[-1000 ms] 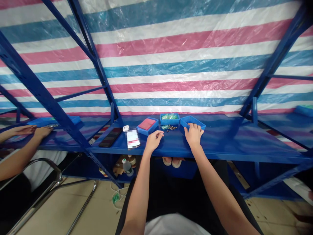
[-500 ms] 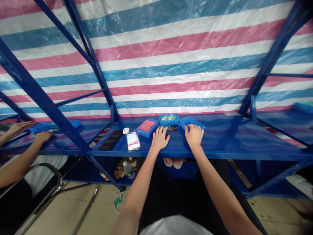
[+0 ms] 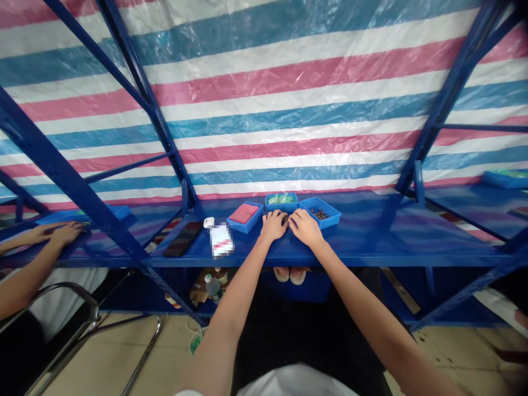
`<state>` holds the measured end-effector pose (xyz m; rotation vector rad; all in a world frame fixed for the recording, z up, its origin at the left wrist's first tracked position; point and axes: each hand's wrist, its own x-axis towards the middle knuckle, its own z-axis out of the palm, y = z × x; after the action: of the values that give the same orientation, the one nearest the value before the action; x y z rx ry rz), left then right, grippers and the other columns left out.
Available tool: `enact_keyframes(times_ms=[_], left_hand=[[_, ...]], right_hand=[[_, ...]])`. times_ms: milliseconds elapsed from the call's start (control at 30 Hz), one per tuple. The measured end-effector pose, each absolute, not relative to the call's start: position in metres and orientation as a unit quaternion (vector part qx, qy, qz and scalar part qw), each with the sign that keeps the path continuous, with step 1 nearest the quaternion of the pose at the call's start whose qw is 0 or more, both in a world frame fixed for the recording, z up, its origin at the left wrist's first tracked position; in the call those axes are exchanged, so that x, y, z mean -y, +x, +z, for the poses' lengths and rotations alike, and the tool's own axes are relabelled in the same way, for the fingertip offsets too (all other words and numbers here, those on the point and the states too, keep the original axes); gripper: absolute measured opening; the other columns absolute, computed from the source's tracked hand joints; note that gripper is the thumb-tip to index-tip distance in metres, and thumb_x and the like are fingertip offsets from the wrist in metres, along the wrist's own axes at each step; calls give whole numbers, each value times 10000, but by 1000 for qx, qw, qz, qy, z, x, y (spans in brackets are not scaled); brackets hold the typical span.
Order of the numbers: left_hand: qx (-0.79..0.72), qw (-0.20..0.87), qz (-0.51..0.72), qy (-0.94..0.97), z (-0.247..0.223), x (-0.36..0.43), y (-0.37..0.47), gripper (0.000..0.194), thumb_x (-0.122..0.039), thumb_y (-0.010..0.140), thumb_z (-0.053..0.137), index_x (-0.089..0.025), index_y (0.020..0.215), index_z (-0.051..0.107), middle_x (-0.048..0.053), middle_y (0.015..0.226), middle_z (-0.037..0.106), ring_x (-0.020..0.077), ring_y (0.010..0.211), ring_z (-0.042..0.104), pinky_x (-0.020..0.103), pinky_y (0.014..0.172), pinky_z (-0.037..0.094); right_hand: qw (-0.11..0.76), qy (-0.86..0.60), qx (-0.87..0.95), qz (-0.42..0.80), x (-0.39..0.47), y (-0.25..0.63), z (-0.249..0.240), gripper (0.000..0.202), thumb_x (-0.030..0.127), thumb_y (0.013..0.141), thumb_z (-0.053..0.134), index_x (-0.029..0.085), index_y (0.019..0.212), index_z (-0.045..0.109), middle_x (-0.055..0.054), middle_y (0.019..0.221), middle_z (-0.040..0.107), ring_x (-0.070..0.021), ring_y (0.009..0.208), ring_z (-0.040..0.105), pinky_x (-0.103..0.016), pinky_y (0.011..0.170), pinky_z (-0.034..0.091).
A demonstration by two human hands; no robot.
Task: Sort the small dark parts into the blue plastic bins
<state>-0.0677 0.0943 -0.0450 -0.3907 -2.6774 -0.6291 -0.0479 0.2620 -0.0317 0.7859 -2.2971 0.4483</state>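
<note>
My left hand (image 3: 274, 225) and my right hand (image 3: 305, 226) are close together over the shelf, in front of the blue trays. Both have their fingers bent inward around small dark and brassy pieces (image 3: 285, 219), mostly covered by the fingertips. What each hand pinches is too small to make out. Behind my right hand, a blue tray (image 3: 335, 220) holds several small brown pieces (image 3: 319, 214). The middle tray (image 3: 281, 208) contains green-and-white packets (image 3: 282, 198). Left of my hands, another tray (image 3: 244, 226) bears a pink-red stack (image 3: 244, 212).
On the blue shelf (image 3: 379, 236) lie a dark phone (image 3: 183, 239), a small white case (image 3: 209, 222) and a blurred white packet (image 3: 221, 240). Blue metal posts (image 3: 154, 113) frame the bench. At left, a co-worker's hands (image 3: 66, 233) are near another tray. Bottles (image 3: 213, 287) stand below.
My right hand has come out of the right tray and moved left beside my left hand, uncovering the brown pieces. My left hand's fingers have curled in. The co-worker's hands have come together.
</note>
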Motion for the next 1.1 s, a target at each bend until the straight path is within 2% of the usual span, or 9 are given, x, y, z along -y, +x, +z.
enact_keyframes(times_ms=[100, 233, 333, 467, 600, 733, 900, 1000, 1100], left_hand=[[943, 182, -245, -132, -46, -88, -69, 342, -373, 911, 550, -291, 1226, 656, 96, 1239, 620, 313, 1179, 510, 518, 1048, 355], [924, 207, -294, -133, -47, -80, -76, 441, -312, 808, 708, -266, 1242, 645, 84, 1231, 650, 271, 1181, 554, 454, 1063, 398], [904, 208, -345, -146, -48, -75, -80, 378, -243, 765, 751, -225, 1139, 696, 85, 1155, 698, 247, 1106, 621, 418, 1046, 443], [875, 215, -419, -111, -53, -70, -83, 228, -208, 830, 674, -208, 1052, 727, 78, 1084, 737, 220, 1010, 683, 387, 992, 502], [845, 246, -471, -55, -60, -65, -90, 182, -209, 878, 619, -176, 1020, 729, 86, 1051, 750, 205, 983, 702, 369, 965, 524], [797, 255, -547, 0, -62, -64, -95, 215, -169, 873, 613, -151, 1070, 697, 97, 1065, 741, 190, 982, 703, 356, 919, 554], [744, 247, -621, -22, -55, -67, -87, 351, -172, 875, 599, -159, 1226, 593, 104, 1063, 724, 182, 974, 701, 338, 883, 570], [732, 237, -636, -64, -49, -69, -81, 385, -201, 877, 609, -170, 1256, 550, 115, 1124, 706, 190, 1021, 687, 343, 906, 560], [728, 227, -639, -101, -47, -69, -79, 315, -211, 886, 604, -165, 1194, 562, 128, 1189, 677, 193, 1080, 665, 339, 941, 540]], right_hand=[[288, 297, 895, 165, -256, -56, -36, 259, 250, 996, 390, 196, 1092, 624, -114, 1088, 601, -252, 1053, 521, -346, 880, 463], [256, 259, 917, 164, -254, -71, -42, 245, 213, 941, 482, 159, 1153, 593, -134, 1124, 586, -275, 1070, 514, -386, 919, 452], [228, 251, 928, 155, -251, -81, -43, 259, 192, 923, 495, 145, 1152, 608, -139, 1151, 575, -275, 1059, 521, -390, 939, 442], [215, 243, 933, 155, -245, -88, -40, 255, 203, 930, 490, 154, 1138, 629, -139, 1178, 565, -278, 1090, 515, -374, 922, 451], [214, 238, 932, 169, -244, -88, -39, 265, 232, 938, 485, 167, 1160, 615, -142, 1183, 562, -285, 1114, 508, -370, 867, 473], [238, 244, 918, 200, -247, -85, -38, 283, 234, 938, 475, 174, 1190, 587, -134, 1185, 569, -279, 1132, 507, -368, 901, 465], [277, 320, 865, 268, -250, -75, -33, 332, 238, 938, 468, 174, 1257, 532, -115, 1179, 605, -252, 1132, 526, -365, 982, 442], [267, 375, 849, 257, -249, -69, -28, 372, 238, 929, 486, 192, 1294, 545, -114, 1285, 582, -253, 1184, 508, -381, 1011, 430], [240, 417, 850, 213, -247, -67, -25, 441, 235, 945, 468, 244, 1383, 525, -90, 1416, 526, -262, 1250, 473, -417, 1020, 416]])
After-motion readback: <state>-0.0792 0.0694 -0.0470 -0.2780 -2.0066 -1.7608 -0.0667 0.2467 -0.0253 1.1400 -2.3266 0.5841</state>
